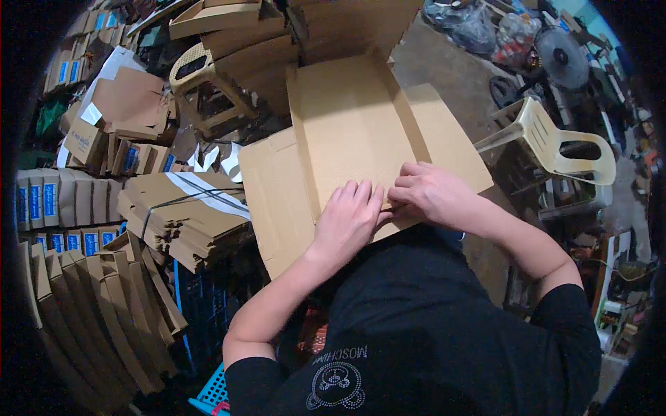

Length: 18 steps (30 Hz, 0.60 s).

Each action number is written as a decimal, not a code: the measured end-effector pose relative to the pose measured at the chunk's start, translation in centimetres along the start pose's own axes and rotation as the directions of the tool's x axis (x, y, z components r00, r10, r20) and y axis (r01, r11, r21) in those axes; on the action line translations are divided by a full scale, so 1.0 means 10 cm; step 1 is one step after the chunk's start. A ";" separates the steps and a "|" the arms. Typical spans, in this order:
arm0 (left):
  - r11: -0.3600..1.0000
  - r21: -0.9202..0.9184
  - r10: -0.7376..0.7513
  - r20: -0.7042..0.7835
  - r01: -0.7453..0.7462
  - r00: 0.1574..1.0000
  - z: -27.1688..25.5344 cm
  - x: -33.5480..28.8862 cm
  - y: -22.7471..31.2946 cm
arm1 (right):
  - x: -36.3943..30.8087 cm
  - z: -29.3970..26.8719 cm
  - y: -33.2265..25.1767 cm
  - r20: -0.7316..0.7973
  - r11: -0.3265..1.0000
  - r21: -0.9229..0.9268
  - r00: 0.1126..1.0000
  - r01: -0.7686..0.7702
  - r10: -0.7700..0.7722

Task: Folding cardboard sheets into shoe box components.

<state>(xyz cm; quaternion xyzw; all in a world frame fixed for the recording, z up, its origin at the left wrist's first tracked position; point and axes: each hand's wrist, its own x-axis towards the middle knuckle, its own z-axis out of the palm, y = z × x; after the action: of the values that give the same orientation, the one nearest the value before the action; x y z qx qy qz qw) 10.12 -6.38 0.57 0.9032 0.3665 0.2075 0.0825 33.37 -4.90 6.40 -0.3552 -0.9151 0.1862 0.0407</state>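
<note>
A shallow brown cardboard box [350, 114] lies in front of me, its inside bare and its long side walls standing up. Under it a larger flat cardboard sheet [274, 197] sticks out at the left and right. My left hand [349, 216] is closed over the box's near wall, fingers bent across the edge. Close beside it on the right, my right hand [431, 195] pinches the same near wall. The thumbs are partly hidden by the fold.
Folded cardboard stacks [104, 312] and a strapped cardboard bundle [184, 211] crowd the left. A beige plastic stool [201, 76] stands at far left, a cream plastic chair [548, 142] to the right. Behind the chair are a fan [560, 59] and plastic bags [468, 31].
</note>
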 end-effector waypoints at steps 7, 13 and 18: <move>0.991 -0.098 0.075 -0.117 -0.087 0.990 -0.04 -0.03 -0.05 | -0.09 0.03 -0.05 -0.067 0.998 0.051 0.997 -0.044 0.048; 0.992 -0.097 0.067 -0.085 -0.075 0.994 -0.19 -0.04 -0.10 | -0.18 0.02 -0.03 -0.015 0.978 -0.202 0.999 -0.053 0.051; 0.997 0.006 0.075 -0.068 -0.074 0.995 -0.38 -0.23 -0.24 | -0.27 0.00 -0.10 -0.161 0.960 -0.275 0.987 -0.054 0.009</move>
<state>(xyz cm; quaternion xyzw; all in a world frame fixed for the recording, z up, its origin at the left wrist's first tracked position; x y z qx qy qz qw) 5.46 -6.32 2.59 0.9089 0.3355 0.2402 0.0605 34.79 -7.37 6.90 -0.3857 -0.9203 0.0275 0.0598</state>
